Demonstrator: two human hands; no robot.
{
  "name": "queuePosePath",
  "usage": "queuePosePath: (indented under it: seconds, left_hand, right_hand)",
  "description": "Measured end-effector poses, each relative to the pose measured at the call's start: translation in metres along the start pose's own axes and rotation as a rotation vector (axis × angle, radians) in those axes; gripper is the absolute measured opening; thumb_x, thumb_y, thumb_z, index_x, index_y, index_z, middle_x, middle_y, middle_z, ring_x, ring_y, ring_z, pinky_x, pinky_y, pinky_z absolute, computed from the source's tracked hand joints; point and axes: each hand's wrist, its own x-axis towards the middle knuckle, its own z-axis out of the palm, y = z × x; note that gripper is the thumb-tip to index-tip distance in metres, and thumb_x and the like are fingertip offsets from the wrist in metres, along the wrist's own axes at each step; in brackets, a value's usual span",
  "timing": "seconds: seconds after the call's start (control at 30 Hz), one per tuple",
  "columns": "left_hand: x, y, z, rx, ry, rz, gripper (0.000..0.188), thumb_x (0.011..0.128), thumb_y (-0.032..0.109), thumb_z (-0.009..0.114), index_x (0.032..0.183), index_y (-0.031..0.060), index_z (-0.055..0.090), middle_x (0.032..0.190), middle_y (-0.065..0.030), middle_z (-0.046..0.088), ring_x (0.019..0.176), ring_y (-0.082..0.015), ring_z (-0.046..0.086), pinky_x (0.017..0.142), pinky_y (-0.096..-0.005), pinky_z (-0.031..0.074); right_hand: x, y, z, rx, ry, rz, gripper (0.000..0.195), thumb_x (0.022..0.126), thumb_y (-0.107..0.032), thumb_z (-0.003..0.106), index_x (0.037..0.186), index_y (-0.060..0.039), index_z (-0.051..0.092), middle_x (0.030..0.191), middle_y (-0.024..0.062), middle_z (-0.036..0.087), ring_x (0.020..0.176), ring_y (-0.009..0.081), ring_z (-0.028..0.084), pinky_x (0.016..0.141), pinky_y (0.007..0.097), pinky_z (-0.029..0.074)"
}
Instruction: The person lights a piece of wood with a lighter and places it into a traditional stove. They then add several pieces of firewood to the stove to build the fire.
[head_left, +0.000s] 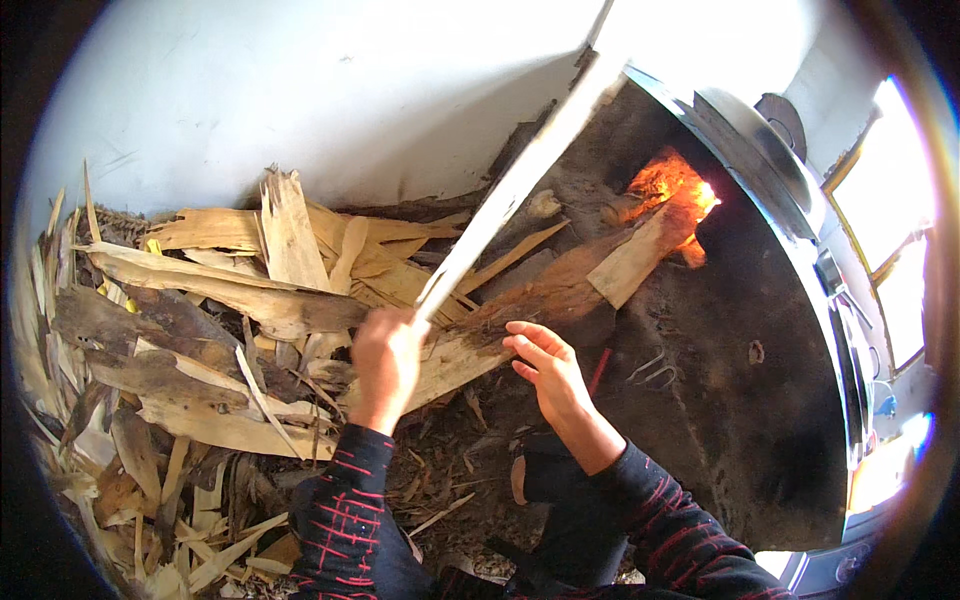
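Observation:
My left hand (388, 367) grips the lower end of a long, pale strip of split wood (517, 176), which slants up and away to the right. Fingers slightly apart, my right hand (547, 371) holds nothing and hovers just right of it. Beneath both hands lies a long, thick slab of split wood (465, 360), running toward the stove opening. Inside the dark opening, embers and flames (667, 180) glow. A shorter piece of split wood (630, 259) rests on the slab with its far end in the fire.
A heap of split firewood (217, 397) spreads along the white wall (262, 97) on the left. The stove's sooty front (742, 420) curves along the right. Metal tongs or a fork (654, 371) and a red stick (600, 373) are near it. A metal pan (780, 157) sits on top.

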Motion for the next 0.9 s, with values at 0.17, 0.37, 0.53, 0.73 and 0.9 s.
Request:
queuePosePath:
  seconds: [0.17, 0.37, 0.53, 0.73, 0.9]
  left_hand:
    - [0.017, -0.033, -0.032, 0.144, 0.297, -0.071, 0.039, 0.076, -0.002, 0.064, 0.113, 0.0066, 0.06, 0.102, -0.0101, 0.055, 0.096, -0.0275, 0.053, 0.086, -0.0397, 0.044]
    - [0.018, -0.039, -0.053, 0.211, 0.401, -0.013, 0.053, 0.066, -0.013, 0.06, 0.115, 0.0048, 0.057, 0.109, -0.0113, 0.053, 0.106, -0.0307, 0.05, 0.095, -0.0424, 0.038]
    - [0.017, -0.044, -0.066, 0.232, 0.458, -0.041, 0.052, 0.064, -0.014, 0.06, 0.112, 0.005, 0.058, 0.108, -0.0098, 0.053, 0.106, -0.0299, 0.05, 0.094, -0.042, 0.039]
    - [0.018, -0.042, -0.065, 0.239, 0.457, -0.049, 0.05, 0.065, -0.014, 0.06, 0.111, 0.005, 0.058, 0.109, -0.0097, 0.053, 0.107, -0.0304, 0.05, 0.094, -0.0419, 0.039]
    - [0.018, -0.043, -0.063, 0.258, 0.396, -0.024, 0.043, 0.065, -0.011, 0.062, 0.107, 0.0024, 0.059, 0.11, -0.0117, 0.053, 0.107, -0.0325, 0.05, 0.094, -0.0421, 0.039]
  right_hand:
    - [-0.005, 0.012, -0.002, -0.206, -0.157, -0.169, 0.028, 0.089, -0.02, 0.061, 0.113, -0.0057, 0.062, 0.102, 0.0034, 0.064, 0.094, 0.0116, 0.057, 0.083, 0.0274, 0.044]
    - [-0.037, 0.014, 0.014, -0.708, -0.655, -0.389, 0.025, 0.082, -0.014, 0.066, 0.103, -0.0007, 0.062, 0.087, 0.0111, 0.064, 0.078, 0.0239, 0.064, 0.071, 0.0331, 0.052]
    - [-0.044, -0.013, 0.009, -0.987, -0.161, -1.066, 0.034, 0.07, -0.008, 0.073, 0.102, -0.0057, 0.062, 0.09, 0.0086, 0.058, 0.075, 0.0276, 0.059, 0.067, 0.0366, 0.049]
    - [-0.029, -0.029, -0.023, -1.444, 0.176, -0.998, 0.045, 0.066, -0.016, 0.075, 0.108, -0.0094, 0.061, 0.1, 0.0047, 0.052, 0.091, 0.0242, 0.049, 0.08, 0.0396, 0.036]
    - [-0.012, -0.011, -0.035, -1.465, 0.156, -1.04, 0.014, 0.075, -0.013, 0.062, 0.089, -0.0088, 0.064, 0.081, 0.0046, 0.058, 0.085, 0.0233, 0.051, 0.075, 0.0385, 0.037]
